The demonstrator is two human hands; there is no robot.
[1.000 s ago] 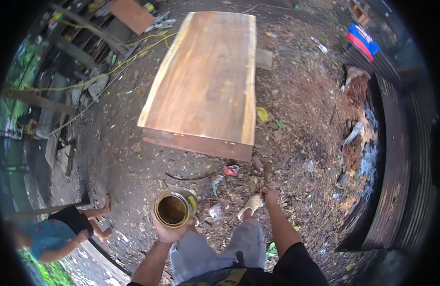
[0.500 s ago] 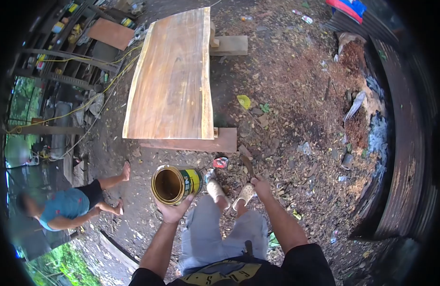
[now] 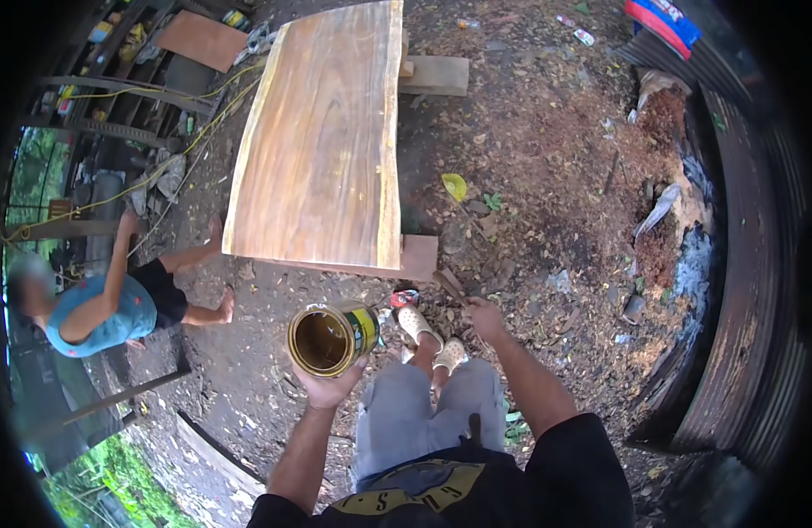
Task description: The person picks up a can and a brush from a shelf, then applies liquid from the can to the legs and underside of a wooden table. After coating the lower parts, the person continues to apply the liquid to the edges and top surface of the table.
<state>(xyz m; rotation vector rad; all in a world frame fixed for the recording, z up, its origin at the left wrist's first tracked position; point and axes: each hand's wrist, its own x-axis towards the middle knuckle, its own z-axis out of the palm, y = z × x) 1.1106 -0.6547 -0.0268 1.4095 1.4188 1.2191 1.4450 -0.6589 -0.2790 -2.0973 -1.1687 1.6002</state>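
My left hand (image 3: pixel 329 385) is wrapped round the lower side of an open metal can (image 3: pixel 364 330) with a yellow and dark green label. The can's mouth faces me; brown coats its inside, and some glossy liquid seems to lie at the bottom. In my right hand (image 3: pixel 485 319) is a slim brown stick-like tool (image 3: pixel 449 286), pointing up and left, its kind too small to tell. Ahead of both hands lies a wide wooden slab (image 3: pixel 322 141) with pale live edges, raised on wooden supports (image 3: pixel 420 258). Neither hand touches the slab.
Another person (image 3: pixel 107 308) moves barefoot at the left. Behind them stand cluttered shelves (image 3: pixel 116 88) and a yellow cord (image 3: pixel 151 189). A red can (image 3: pixel 404 298) lies by my shoe (image 3: pixel 419 326). Leaves and sawdust cover the ground; corrugated metal sheets (image 3: pixel 731 290) line the right.
My feet have shifted in a step. The can and my right hand's tool stay held, the right hand slightly higher in view. The other person has moved left and raised an arm.
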